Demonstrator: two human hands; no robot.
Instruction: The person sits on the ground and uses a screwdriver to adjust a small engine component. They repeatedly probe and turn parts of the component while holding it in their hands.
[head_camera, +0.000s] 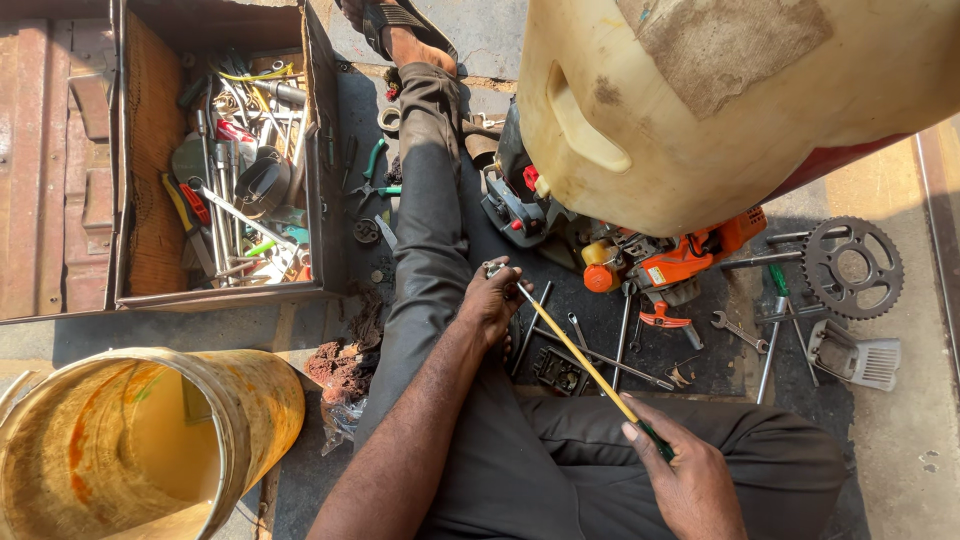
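Left hand: the left hand (492, 300) rests on the outstretched left leg, fingers curled shut around a small metal part (494, 268) that peeps out at the hand's 12 o'clock edge.
Right hand: the right hand (683, 475), at 5 o'clock from the left, has its fingers clamped on the dark green handle of a screwdriver (580, 360) with a long yellow shaft.
Tool line: the shaft runs toward 10 o'clock, its tip meeting the metal part at the left fingers.
Step in hand: by my judgement, the tip is being seated in the small part while the left hand steadies it.
Next move: it seems to call for a firm left-hand hold and the shaft kept in line with the part, so the tip does not slip toward the fingers.
Around: a black mat (590, 300) with loose spanners (740, 332); an orange engine unit (660, 262) at 1 o'clock of the left hand; a toothed sprocket (852, 267) at 3 o'clock; an open toolbox (235, 160) at 10 o'clock; a rusty-stained bucket (150, 440) at 8 o'clock.
Hidden: a large pale jerrycan (700, 110) covers most of the engine; the metal part is largely buried in the fist, possibly a fitting or a clamp, and the tip contact is too small to read.
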